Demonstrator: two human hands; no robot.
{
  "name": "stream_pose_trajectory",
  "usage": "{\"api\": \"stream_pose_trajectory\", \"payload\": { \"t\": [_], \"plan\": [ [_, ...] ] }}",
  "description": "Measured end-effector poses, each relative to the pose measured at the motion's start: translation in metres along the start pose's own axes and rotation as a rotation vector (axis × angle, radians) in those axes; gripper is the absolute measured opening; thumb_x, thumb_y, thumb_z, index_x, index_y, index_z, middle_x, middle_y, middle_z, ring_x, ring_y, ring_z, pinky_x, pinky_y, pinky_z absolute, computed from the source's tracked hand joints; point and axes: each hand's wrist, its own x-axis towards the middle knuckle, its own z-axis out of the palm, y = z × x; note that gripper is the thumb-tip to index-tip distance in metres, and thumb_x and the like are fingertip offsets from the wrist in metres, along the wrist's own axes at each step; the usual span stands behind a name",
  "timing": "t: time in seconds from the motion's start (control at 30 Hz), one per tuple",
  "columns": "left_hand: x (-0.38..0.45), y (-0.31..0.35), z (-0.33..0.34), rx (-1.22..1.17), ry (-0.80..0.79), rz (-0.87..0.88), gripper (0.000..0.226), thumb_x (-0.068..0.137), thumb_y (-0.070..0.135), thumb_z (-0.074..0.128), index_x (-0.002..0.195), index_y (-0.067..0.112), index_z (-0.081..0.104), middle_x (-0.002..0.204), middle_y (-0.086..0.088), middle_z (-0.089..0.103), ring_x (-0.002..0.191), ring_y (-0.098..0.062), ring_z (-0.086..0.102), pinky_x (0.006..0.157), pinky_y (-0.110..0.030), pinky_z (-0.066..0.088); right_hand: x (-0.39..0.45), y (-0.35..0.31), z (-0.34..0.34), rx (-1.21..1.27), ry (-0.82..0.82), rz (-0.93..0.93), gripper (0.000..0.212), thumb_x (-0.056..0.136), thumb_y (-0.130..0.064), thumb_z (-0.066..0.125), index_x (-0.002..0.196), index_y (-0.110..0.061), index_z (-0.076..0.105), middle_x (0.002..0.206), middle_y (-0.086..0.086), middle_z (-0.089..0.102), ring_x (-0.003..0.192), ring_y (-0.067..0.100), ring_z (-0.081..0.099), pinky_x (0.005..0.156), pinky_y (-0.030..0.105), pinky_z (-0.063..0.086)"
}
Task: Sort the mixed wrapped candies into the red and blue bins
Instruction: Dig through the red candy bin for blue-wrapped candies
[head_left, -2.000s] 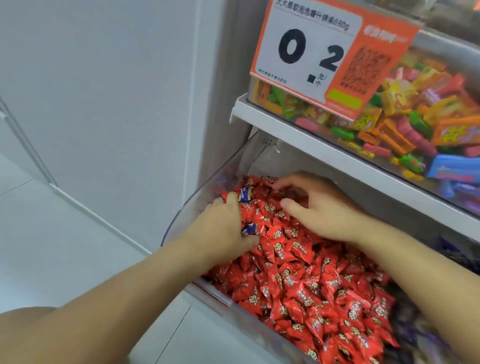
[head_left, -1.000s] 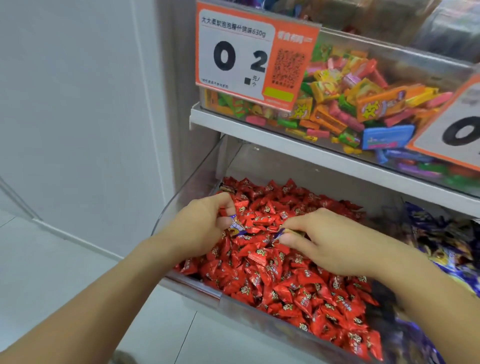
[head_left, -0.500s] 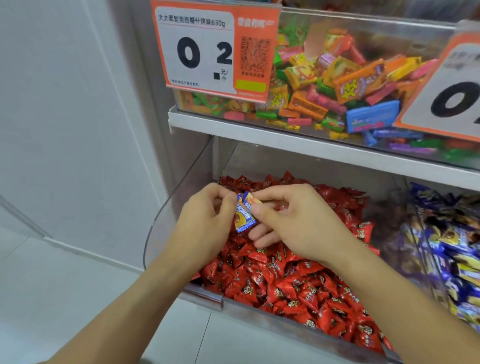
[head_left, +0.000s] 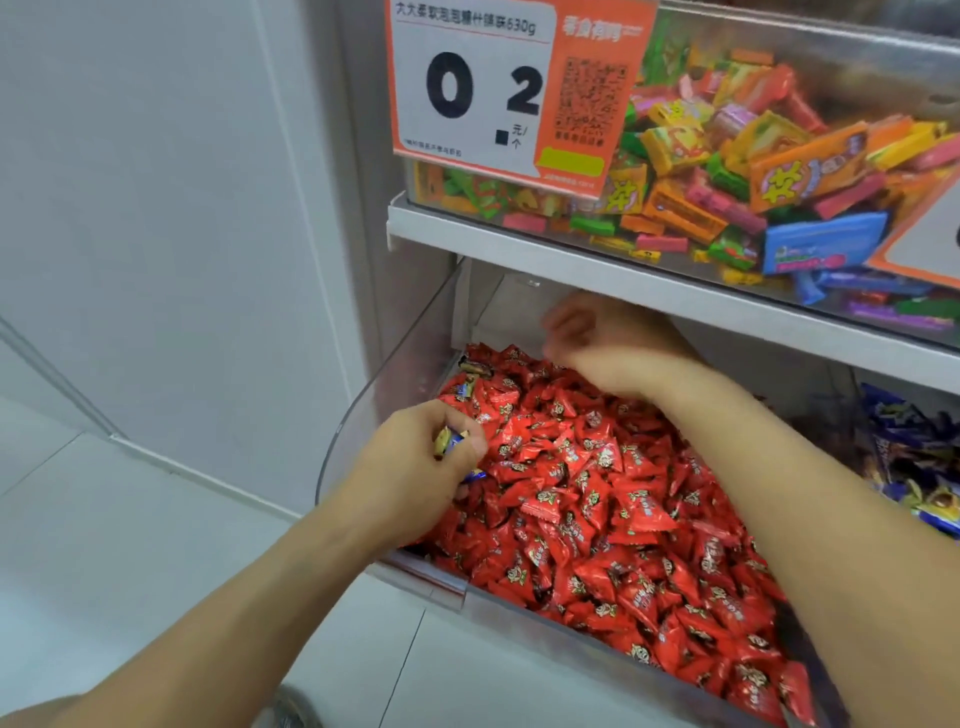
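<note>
Blue-wrapped candies (head_left: 457, 441) sit pinched in the person's left hand (head_left: 421, 467), whose fingers curl round them; a blue and gold end pokes out by the thumb and another blue tip shows under the fingers. That hand hovers at the nine o'clock side of the red bin (head_left: 395, 384), a clear plastic tub heaped with red wrapped candies (head_left: 597, 499). Two stray candies with dark or blue wrappers (head_left: 470, 376) lie among the red ones near the back left corner, at about eleven o'clock of the heap.

The right hand (head_left: 602, 343) reaches in from four o'clock, above the back of the heap at twelve o'clock, under the shelf edge. It is blurred; the fingers seem bent downward, but whether they grip anything I cannot tell.

At three o'clock from the red bin, the blue bin (head_left: 914, 457) shows only a slice at the frame edge, filled with blue and gold wrappers.

Above both runs a pale shelf (head_left: 597, 260), carrying a clear tub of mixed gum packs (head_left: 753, 171) in orange, green, pink, yellow and blue. An orange and white price tag (head_left: 514, 88) with large black digits hangs on that tub's front. At nine o'clock of everything stand a plain pale wall (head_left: 156, 208) and tiled floor (head_left: 104, 545).
</note>
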Motion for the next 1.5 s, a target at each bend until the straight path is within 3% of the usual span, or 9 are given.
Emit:
{"api": "stream_pose_trajectory", "payload": {
  "t": [0.13,0.47,0.7,0.9,1.03,1.17,1.3,1.43,1.5],
  "plan": [
    [-0.002,-0.004,-0.004,-0.039,-0.035,-0.064,0.004,0.094,0.026,0.063,0.094,0.023,0.062,0.070,0.006,0.064,0.054,-0.001,0.058,0.047,-0.012,0.042,0.052,-0.007,0.043,-0.172,-0.177,-0.191,0.059,0.078,-0.037,0.083,0.129,-0.016,0.063,0.127,0.002,0.065,0.116,0.020,0.061,0.102,0.035,0.049],
    [0.002,-0.008,-0.015,-0.039,-0.064,-0.085,0.002,0.093,0.026,0.065,0.092,0.025,0.065,0.078,-0.004,0.071,0.058,-0.006,0.058,0.059,-0.022,0.052,0.089,-0.021,0.082,-0.554,-0.142,-0.223,0.073,0.063,-0.072,0.078,0.112,-0.019,0.071,0.117,0.004,0.068,0.106,0.027,0.063,0.088,0.037,0.054],
    [0.004,-0.008,-0.017,0.015,-0.115,-0.063,0.003,0.093,0.029,0.064,0.093,0.027,0.064,0.081,0.004,0.068,0.068,-0.012,0.063,0.060,-0.022,0.049,0.091,-0.012,0.089,-0.490,-0.115,-0.243,0.065,0.066,-0.053,0.086,0.118,-0.020,0.065,0.119,0.005,0.065,0.106,0.028,0.061,0.086,0.036,0.052],
    [0.005,-0.008,-0.017,0.012,-0.108,-0.060,0.004,0.093,0.030,0.064,0.092,0.026,0.064,0.085,0.001,0.070,0.069,-0.019,0.065,0.068,-0.032,0.056,0.083,-0.003,0.080,-0.201,-0.090,-0.267,0.051,0.070,-0.037,0.088,0.114,-0.017,0.073,0.113,0.007,0.070,0.104,0.025,0.064,0.087,0.032,0.050],
    [0.007,-0.003,-0.013,-0.160,-0.053,-0.112,0.007,0.096,0.025,0.058,0.091,0.023,0.062,0.075,0.000,0.064,0.062,-0.013,0.059,0.055,-0.026,0.047,0.057,-0.010,0.059,-0.099,-0.012,-0.318,0.032,0.080,-0.037,0.081,0.107,-0.022,0.075,0.101,-0.003,0.071,0.094,0.015,0.064,0.077,0.028,0.046],
    [0.011,0.010,-0.007,-0.409,-0.017,-0.223,0.025,0.089,0.039,0.064,0.100,0.017,0.064,0.066,-0.005,0.064,0.058,-0.016,0.054,0.059,-0.030,0.041,-0.007,-0.021,0.040,0.033,-0.159,-0.395,0.018,0.095,-0.034,0.066,0.108,-0.022,0.072,0.099,-0.009,0.074,0.093,0.009,0.068,0.087,0.033,0.052],
    [0.003,0.021,0.009,-0.592,-0.204,-0.169,0.034,0.098,0.038,0.054,0.093,0.007,0.067,0.074,-0.010,0.061,0.064,-0.021,0.053,0.055,-0.031,0.037,-0.076,-0.025,0.036,0.075,-0.225,-0.344,0.019,0.104,-0.037,0.047,0.095,-0.031,0.062,0.085,-0.009,0.070,0.075,0.009,0.064,0.075,0.044,0.051],
    [-0.011,0.025,0.033,-0.504,-0.319,-0.019,0.029,0.101,0.027,0.052,0.111,0.001,0.061,0.083,-0.014,0.062,0.070,-0.019,0.056,0.057,-0.027,0.041,-0.126,-0.015,0.014,0.067,-0.196,-0.381,0.032,0.106,-0.020,0.042,0.101,-0.051,0.048,0.093,-0.034,0.061,0.082,-0.009,0.057,0.074,0.008,0.042],
    [-0.015,0.031,0.043,-0.470,-0.369,0.057,0.022,0.101,0.022,0.052,0.108,0.003,0.060,0.081,-0.017,0.063,0.067,-0.021,0.057,0.053,-0.025,0.041,-0.145,0.008,-0.002,0.212,-0.188,-0.245,0.030,0.105,-0.017,0.046,0.110,-0.045,0.058,0.074,-0.016,0.064,0.059,0.000,0.053,0.060,0.014,0.042]
  ]
}}
